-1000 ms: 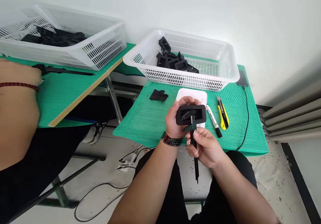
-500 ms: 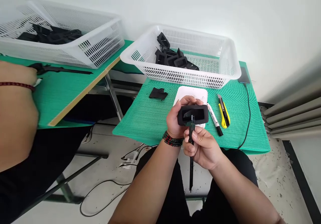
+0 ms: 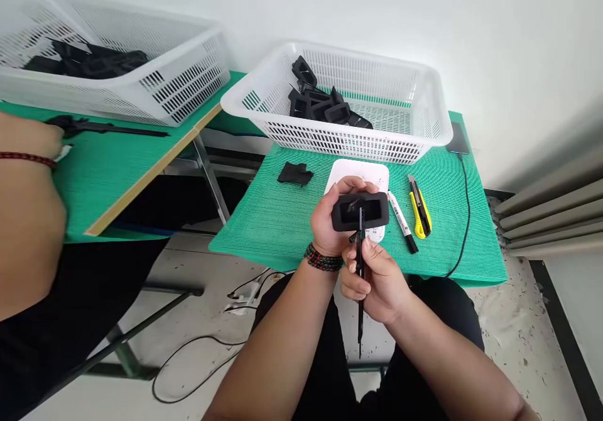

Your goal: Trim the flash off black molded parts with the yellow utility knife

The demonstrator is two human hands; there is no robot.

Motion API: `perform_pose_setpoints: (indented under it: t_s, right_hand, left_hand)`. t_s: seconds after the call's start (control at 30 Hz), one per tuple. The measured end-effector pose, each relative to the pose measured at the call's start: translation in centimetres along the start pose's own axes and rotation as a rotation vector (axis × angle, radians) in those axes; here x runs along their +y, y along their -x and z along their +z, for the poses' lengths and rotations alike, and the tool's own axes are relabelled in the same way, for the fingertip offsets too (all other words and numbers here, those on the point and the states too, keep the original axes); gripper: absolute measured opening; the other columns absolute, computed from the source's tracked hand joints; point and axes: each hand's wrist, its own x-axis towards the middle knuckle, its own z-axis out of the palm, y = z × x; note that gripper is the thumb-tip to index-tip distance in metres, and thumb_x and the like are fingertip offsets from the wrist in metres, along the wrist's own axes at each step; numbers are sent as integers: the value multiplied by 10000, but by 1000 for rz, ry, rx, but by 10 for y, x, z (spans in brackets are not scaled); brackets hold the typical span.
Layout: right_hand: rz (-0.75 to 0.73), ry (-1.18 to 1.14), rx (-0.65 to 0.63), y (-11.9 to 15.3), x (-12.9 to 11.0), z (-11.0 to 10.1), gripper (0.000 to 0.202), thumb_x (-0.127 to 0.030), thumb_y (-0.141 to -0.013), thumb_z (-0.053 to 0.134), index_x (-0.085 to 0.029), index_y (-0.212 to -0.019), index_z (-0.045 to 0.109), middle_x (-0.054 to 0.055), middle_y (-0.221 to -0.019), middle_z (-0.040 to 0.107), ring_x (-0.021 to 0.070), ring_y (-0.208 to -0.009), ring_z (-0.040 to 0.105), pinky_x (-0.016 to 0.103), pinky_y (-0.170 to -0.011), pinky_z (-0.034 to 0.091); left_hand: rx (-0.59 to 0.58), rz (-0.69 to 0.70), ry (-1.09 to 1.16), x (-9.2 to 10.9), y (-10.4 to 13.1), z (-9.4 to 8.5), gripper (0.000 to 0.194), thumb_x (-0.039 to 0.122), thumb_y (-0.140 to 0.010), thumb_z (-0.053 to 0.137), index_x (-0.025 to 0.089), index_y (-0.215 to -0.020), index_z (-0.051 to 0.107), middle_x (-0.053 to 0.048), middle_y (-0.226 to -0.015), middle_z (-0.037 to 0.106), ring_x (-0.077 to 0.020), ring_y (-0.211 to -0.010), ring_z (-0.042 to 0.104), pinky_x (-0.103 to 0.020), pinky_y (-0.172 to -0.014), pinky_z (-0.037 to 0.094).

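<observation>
My left hand (image 3: 325,218) wraps round the far left side of a black rectangular frame (image 3: 338,217) with a hollow middle. Below it, my right hand (image 3: 374,276) pinches a long, thin black strip (image 3: 360,320) that hangs down over my lap. The strip's upper end overlaps the frame's opening; I cannot tell whether the two are joined. Just beneath the frame lies a white tray-like item (image 3: 353,168), partly covered by my hands. To its right are a white marker with a black cap (image 3: 400,223) and a yellow utility knife (image 3: 419,207).
A white plastic basket (image 3: 330,133) with several black parts stands at the back of the green-covered table (image 3: 264,220). A black scrap (image 3: 296,173) lies left. A cable (image 3: 466,220) runs along the right. Another person's arm (image 3: 32,220) and a second basket (image 3: 188,69) are left.
My right hand has shifted slightly left and tipped the strip more upright. The frame stays in my left hand. The whole view has drifted a little.
</observation>
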Motion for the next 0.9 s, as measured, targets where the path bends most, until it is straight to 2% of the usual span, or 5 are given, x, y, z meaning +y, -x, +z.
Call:
perform_pose_setpoints:
  t_s: [0.13, 0.27, 0.37, 0.73, 0.9]
  right_hand:
    - [83, 0, -23, 1, -4, -1, 354, -463, -770, 869, -177, -773, 661, -55, -618, 587, 31, -416, 240, 198, -414, 210]
    - [230, -31, -72, 5, -8, 0, 250, -320, -762, 849, -152, -849, 685, -26, -707, 611, 39, -469, 259, 203, -444, 211]
    - [249, -31, -74, 8, -9, 0, 251, -227, -723, 852, -139, -907, 705, -9, -753, 622, 50, -508, 286, 207, -460, 224]
    - [209, 64, -3, 12, 3, -7, 394, -479, -747, 897, -144, -772, 692, -27, -628, 598, 31, -425, 274, 209, -420, 223]
    - [170, 95, 58, 12, 7, -7, 467, -551, -736, 889, -153, -738, 645, -41, -585, 572, 26, -393, 281, 198, -399, 206]
  left_hand:
    - [-13, -102, 25, 6, -5, -5, 470, 534, -1004, 419, 167, -871, 682, -85, -831, 733, -225, -728, 738, -371, -745, 607]
    - [-240, -411, -1, 15, -16, -17, 760, 769, -962, 267, 131, -918, 679, -150, -732, 718, -285, -616, 717, -364, -546, 556]
    - [-313, -522, -4, 14, -20, -23, 907, 862, -902, 180, 106, -899, 680, -172, -695, 704, -269, -571, 678, -340, -505, 524]
    - [-431, -517, -47, -2, -19, -16, 859, 885, -882, 241, 135, -823, 657, -76, -531, 611, -192, -397, 568, -264, -394, 414]
    - [-397, -494, -12, -1, -21, -15, 791, 856, -894, 321, 151, -693, 618, -39, -468, 536, -169, -340, 502, -261, -353, 380]
